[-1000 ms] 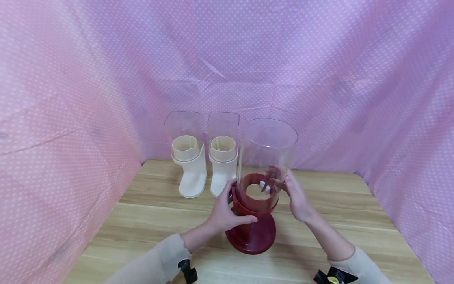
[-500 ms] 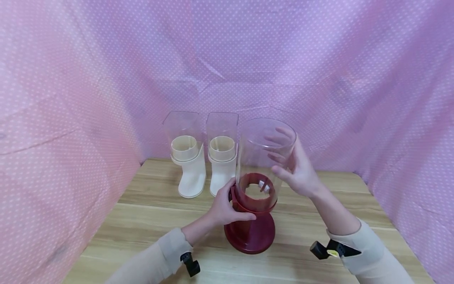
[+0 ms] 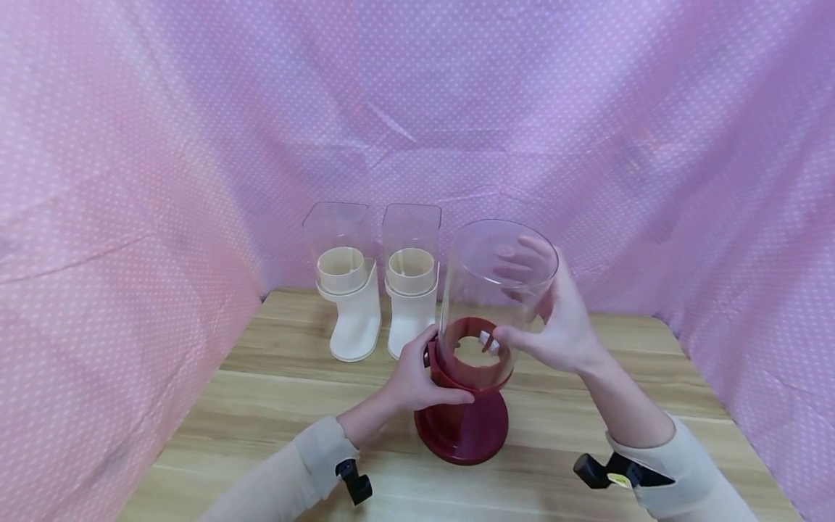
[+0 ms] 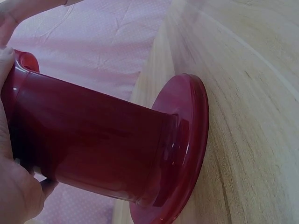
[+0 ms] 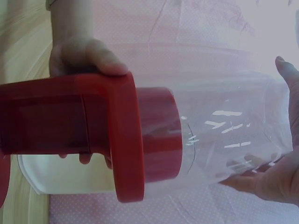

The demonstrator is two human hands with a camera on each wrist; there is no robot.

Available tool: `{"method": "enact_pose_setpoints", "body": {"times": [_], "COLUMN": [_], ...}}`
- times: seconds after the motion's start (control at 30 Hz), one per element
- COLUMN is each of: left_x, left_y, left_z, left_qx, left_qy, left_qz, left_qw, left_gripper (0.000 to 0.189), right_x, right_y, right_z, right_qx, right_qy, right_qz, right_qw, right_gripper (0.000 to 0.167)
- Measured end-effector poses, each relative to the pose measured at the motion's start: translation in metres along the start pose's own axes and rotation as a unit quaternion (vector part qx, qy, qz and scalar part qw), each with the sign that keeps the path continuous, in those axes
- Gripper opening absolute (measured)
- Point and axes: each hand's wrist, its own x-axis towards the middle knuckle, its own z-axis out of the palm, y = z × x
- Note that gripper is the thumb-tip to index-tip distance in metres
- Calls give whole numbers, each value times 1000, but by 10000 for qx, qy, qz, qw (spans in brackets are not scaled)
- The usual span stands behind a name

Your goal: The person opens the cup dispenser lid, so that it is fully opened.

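Observation:
A red dispenser stand [image 3: 464, 431] with a round foot stands on the table, its upper ring around the base of a clear cylinder [image 3: 479, 290]. My left hand [image 3: 412, 377] grips the stand just under the ring, thumb across the front. In the left wrist view, the stand's red column [image 4: 93, 135] runs from that hand down to the foot. My right hand [image 3: 561, 319] holds the cylinder's right side, thumb in front and fingers spread behind, seen through the clear wall. The right wrist view shows a red collar [image 5: 161, 135] inside the cylinder's lower end.
Two white dispenser stands [image 3: 355, 326] with clear square containers [image 3: 411, 225] stand behind and left of the red one. Pink dotted cloth [image 3: 417, 94] hangs around the wooden table [image 3: 261, 406]. A small white piece [image 3: 488, 342] shows through the cylinder.
My right hand has gone from low beside the red ring up to the cylinder's upper right side. The cylinder's rim has shifted slightly right. My left hand keeps its grip on the stand.

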Motion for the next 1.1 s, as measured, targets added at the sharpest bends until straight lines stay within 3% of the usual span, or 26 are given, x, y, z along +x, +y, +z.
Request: {"method": "enact_pose_setpoints", "body": {"times": [0.2,0.33,0.5,0.73,1.1], "left_x": [1,4,5,3,2], "left_y": [1,1,0,1,3], "left_z": [1,-1,-3,-2,0], "left_qx": [37,132,174,238,309], "left_qy": [-89,-249,-295,-283,-228], "left_qz": [33,146,322,189,262], "left_qw": [9999,9995,9989,9991,9989], "left_gripper": [89,88,85,80,81], "right_x": [1,0,4,15,16], "right_y": [-7,-14,-19,-14,-17], "right_z": [2,2,0,-9,-12], "right_qx": [-1075,-1454,-1431,-1197,-1152], "right_qy": [391,507,361,338,232], "right_qz": [167,139,135,225,384], "right_qw": [9933,9880,9890,9920,9923], "right_gripper": [122,125,121,119,107]}}
